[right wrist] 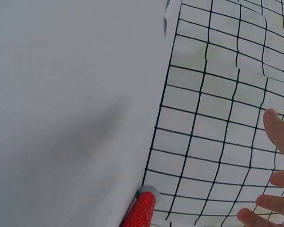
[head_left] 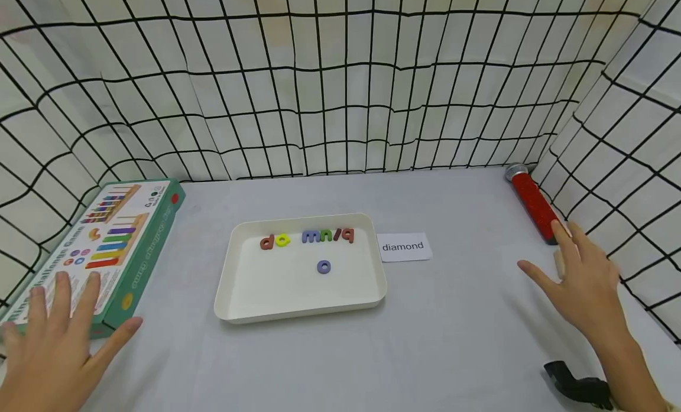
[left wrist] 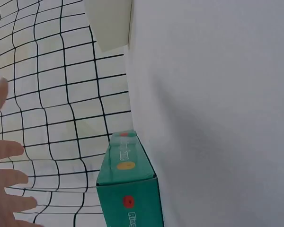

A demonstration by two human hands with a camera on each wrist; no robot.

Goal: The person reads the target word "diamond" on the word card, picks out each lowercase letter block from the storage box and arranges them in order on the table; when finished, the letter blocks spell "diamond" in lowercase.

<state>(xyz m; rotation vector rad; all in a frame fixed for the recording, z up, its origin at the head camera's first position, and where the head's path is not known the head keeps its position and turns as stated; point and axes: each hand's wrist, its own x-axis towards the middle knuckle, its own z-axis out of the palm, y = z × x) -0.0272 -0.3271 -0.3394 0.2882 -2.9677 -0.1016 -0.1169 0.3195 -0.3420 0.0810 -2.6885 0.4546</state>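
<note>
Black grid lines (head_left: 346,64) (some of them wavy) cross the pale walls (head_left: 333,87) bordering a white tabletop (head_left: 452,341).

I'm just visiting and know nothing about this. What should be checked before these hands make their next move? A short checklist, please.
1. Left hand free: ok, fingers spread and holding nothing.
2. Right hand free: ok, fingers extended and holding nothing.
3. Right hand off the red cylinder: cannot tell; its fingertips overlap the cylinder's near end in the head view.
4. Card readable: ok, it says "diamond".
5. Visible letters inside the tray: ok.
6. All of them in one row: not ok; the blue ring-shaped letter lies apart, nearer the person.
</note>
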